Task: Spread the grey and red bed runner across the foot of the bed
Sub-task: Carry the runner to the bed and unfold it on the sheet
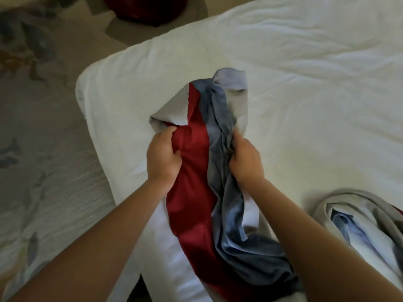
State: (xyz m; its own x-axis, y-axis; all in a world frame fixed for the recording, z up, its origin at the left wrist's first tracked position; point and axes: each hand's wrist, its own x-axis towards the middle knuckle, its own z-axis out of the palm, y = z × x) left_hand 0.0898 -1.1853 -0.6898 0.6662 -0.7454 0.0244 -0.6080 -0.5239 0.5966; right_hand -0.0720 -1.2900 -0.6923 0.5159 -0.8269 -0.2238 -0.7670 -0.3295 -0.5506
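— Red down the middle, grey to either side: that long, bunched grey and red bed runner (196, 192) begins nearest us, between the person's forearms, and runs away from them up the white-covered bed (305, 88).
— Both hands on it?
— Yes, about halfway along. The left hand (162, 156) has its fingers curled into the red band, thumb on top. The right hand (245, 161) is closed round a gather of the blue-grey folds on the other edge. They sit level, so neither is nearer the cloth.
— And that rumpled grey heap of cloth (357, 221) by the right forearm?
— It looks like more of the same fabric, with a sliver of red at its edge, but I can't see whether it joins on.
— So which way must it go?
— The strip's long axis points straight out from the person, and its loose pale end lies just beyond the hands, right of the bed's rounded corner (87, 88). I'd say the hands need to draw apart to open the width, then lay the length along the foot edge. Which edge that is, I'm only guessing.
— Beyond the bed?
— Patterned beige carpet (32, 127), and a dark red rounded thing (148, 9) on it, perhaps a cushion, well off.
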